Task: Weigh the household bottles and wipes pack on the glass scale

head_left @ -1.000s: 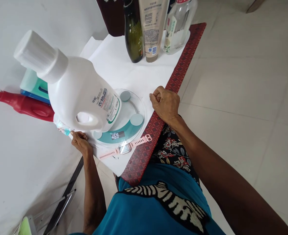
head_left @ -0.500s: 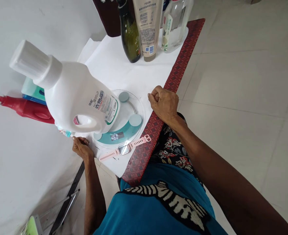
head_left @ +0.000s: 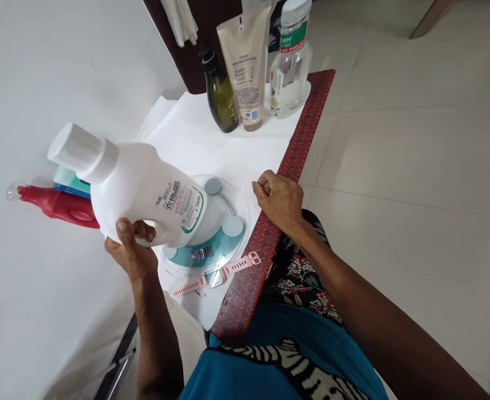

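A large white laundry detergent bottle (head_left: 139, 172) with a white cap stands on a round glass scale (head_left: 226, 253); whether its base still touches the glass I cannot tell. My left hand (head_left: 130, 247) is wrapped round the bottle's handle, fingers through the opening. Lit digits show on the scale's display, too blurred to read surely. My right hand (head_left: 279, 201) rests as a loose fist on the table's red patterned edge, nothing visible in it. In front of the scale lies a pink-strapped watch (head_left: 214, 276).
At the table's back stand a dark green bottle (head_left: 222, 103), a beige tube (head_left: 247, 75) and a clear bottle (head_left: 289, 72). A red bottle (head_left: 61, 205) lies beyond the detergent, by the wall. The red patterned table edge (head_left: 249, 294) runs along my right side.
My left hand has risen from beside the bottle's base and closed on its handle. The view has shifted, so things appear lower. My right hand keeps its place on the edge.
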`<move>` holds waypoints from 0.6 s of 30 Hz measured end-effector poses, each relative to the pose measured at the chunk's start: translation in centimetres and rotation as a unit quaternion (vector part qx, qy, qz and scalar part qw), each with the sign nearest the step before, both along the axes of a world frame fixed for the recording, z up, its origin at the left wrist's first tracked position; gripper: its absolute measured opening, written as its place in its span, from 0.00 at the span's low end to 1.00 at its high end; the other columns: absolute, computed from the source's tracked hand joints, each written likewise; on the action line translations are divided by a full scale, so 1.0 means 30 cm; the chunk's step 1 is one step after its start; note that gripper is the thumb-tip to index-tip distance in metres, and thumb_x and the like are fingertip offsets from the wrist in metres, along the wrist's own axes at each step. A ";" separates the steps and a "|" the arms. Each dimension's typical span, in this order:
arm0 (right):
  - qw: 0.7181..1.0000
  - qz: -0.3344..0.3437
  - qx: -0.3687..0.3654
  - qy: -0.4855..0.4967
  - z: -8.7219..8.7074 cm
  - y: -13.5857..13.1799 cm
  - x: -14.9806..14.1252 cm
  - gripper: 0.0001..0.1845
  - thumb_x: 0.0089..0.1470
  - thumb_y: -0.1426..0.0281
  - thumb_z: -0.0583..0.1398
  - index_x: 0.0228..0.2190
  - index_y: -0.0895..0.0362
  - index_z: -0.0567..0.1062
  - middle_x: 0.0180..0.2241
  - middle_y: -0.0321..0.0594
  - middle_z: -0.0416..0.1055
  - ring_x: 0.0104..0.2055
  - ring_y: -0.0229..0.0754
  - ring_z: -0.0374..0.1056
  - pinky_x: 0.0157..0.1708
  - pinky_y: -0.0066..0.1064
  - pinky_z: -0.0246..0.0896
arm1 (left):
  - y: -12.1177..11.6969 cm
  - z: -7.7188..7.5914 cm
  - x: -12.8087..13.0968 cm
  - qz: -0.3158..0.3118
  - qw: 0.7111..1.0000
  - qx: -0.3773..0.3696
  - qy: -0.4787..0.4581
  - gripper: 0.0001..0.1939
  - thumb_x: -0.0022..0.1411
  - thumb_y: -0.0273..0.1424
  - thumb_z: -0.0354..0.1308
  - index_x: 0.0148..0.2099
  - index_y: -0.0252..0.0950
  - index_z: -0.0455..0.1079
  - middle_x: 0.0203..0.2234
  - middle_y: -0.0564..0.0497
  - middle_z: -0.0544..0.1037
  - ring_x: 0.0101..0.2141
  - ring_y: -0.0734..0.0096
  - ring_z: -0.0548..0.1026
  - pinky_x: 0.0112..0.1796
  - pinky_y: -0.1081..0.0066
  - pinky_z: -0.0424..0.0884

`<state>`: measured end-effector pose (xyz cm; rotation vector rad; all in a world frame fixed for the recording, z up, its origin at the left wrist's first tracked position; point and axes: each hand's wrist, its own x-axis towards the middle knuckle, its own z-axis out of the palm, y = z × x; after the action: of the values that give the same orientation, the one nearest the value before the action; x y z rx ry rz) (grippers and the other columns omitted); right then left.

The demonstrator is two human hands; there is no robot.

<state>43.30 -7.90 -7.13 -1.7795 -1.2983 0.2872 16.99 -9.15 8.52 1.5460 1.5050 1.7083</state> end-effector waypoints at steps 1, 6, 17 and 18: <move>1.000 0.001 0.003 0.000 0.002 0.000 0.000 0.12 0.63 0.64 0.60 0.29 0.51 0.65 0.24 0.37 0.68 0.29 0.44 0.63 0.33 0.37 0.46 | 0.008 0.010 0.009 0.003 1.000 0.005 -0.029 0.36 0.57 0.65 0.68 0.30 0.42 0.54 0.20 0.59 0.53 0.19 0.75 0.55 0.22 0.69 0.57; 1.000 0.002 0.005 -0.005 0.013 0.001 0.001 0.12 0.62 0.65 0.59 0.27 0.50 0.64 0.24 0.37 0.69 0.29 0.45 0.65 0.33 0.36 0.47 | 0.099 0.072 0.029 0.044 0.993 0.035 -0.106 0.37 0.47 0.59 0.76 0.28 0.42 0.53 0.21 0.59 0.52 0.20 0.78 0.52 0.19 0.71 0.50; 1.000 -0.002 0.010 0.004 0.019 0.001 0.000 0.13 0.63 0.65 0.58 0.27 0.50 0.64 0.25 0.38 0.72 0.29 0.45 0.67 0.33 0.35 0.48 | 0.645 0.092 -0.031 0.098 0.982 0.144 -0.076 0.32 0.70 0.54 0.68 0.30 0.41 0.55 0.21 0.59 0.51 0.22 0.78 0.51 0.22 0.70 0.51; 1.000 -0.003 0.010 0.004 0.019 0.000 0.000 0.13 0.63 0.65 0.58 0.27 0.50 0.64 0.25 0.38 0.72 0.30 0.46 0.67 0.33 0.35 0.48 | 0.687 0.073 -0.040 0.103 0.983 0.135 -0.073 0.29 0.73 0.51 0.66 0.31 0.41 0.55 0.19 0.60 0.52 0.21 0.79 0.50 0.21 0.70 0.49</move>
<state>43.30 -7.89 -6.58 -1.7622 -1.2863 0.2773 15.79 11.46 10.70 1.3909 1.4490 2.1705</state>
